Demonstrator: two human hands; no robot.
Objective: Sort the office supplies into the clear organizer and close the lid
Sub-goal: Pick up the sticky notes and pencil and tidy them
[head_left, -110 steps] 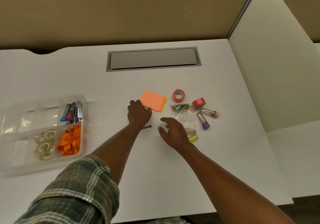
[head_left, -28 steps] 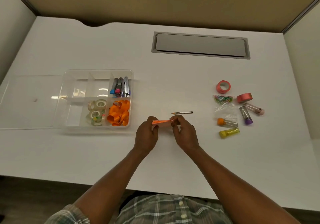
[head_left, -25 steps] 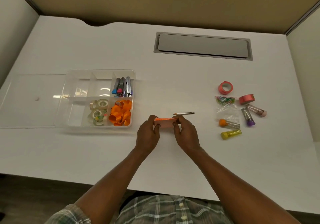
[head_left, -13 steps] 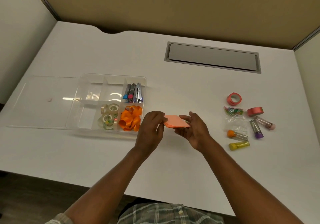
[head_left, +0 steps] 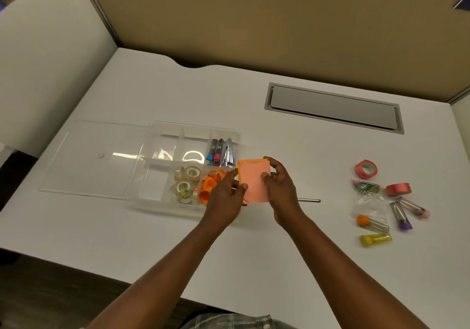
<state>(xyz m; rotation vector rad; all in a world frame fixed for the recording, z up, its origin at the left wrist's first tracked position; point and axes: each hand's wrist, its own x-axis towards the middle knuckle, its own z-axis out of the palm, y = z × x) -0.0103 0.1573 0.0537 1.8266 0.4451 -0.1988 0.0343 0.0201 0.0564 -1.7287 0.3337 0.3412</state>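
My left hand point(head_left: 225, 200) and my right hand point(head_left: 282, 191) both grip a stack of pink and orange sticky notes point(head_left: 254, 181), held face up just right of the clear organizer point(head_left: 152, 191). The organizer holds staplers point(head_left: 221, 150), clear tape rolls point(head_left: 187, 181) and orange ribbon point(head_left: 209, 186); three compartments on its left show nothing inside. Its clear lid point(head_left: 89, 158) lies flat to the left. On the right lie two pink tape rolls point(head_left: 366, 169), a bag of paper clips point(head_left: 365, 186) and several small capped tubes point(head_left: 375, 239). A pencil point(head_left: 309, 200) pokes out behind my right hand.
A grey cable hatch point(head_left: 333, 107) is set into the white desk point(head_left: 254, 252) at the back. Cubicle walls stand behind and on both sides. The desk's front edge runs below my forearms.
Both hands carried the sticky notes left and up toward the organizer and turned the stack from edge-on to face up. The view shifted left.
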